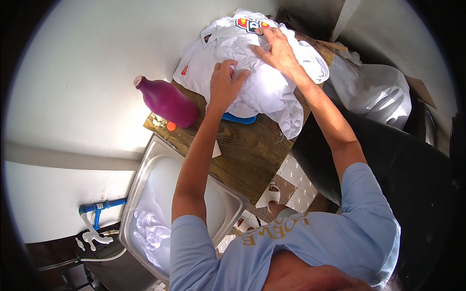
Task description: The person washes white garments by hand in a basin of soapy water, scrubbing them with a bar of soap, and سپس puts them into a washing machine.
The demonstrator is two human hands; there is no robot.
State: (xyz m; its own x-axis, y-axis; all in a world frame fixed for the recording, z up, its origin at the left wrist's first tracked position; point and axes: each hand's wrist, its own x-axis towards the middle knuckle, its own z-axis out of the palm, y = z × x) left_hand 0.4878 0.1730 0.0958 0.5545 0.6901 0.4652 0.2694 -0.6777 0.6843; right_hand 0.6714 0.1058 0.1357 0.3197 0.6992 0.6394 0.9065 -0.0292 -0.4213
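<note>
Left hand (224,83) clamped on pile of white cotton garments (264,72) on brown wooden table (247,150); right hand (277,46) flat, fingers apart, pressing the pile's top.

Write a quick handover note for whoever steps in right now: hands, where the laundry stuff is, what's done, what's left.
Left hand: fingers bunching the white garment pile on the wooden table.
Right hand: flat on top of the pile, pressing.
Purple bottle lies on the table's left corner, its orange cap off beside it.
Metal sink below holds milky water and white cloth.
Done: some cloth soaking.
Left: the pile is not yet in the sink.
</note>
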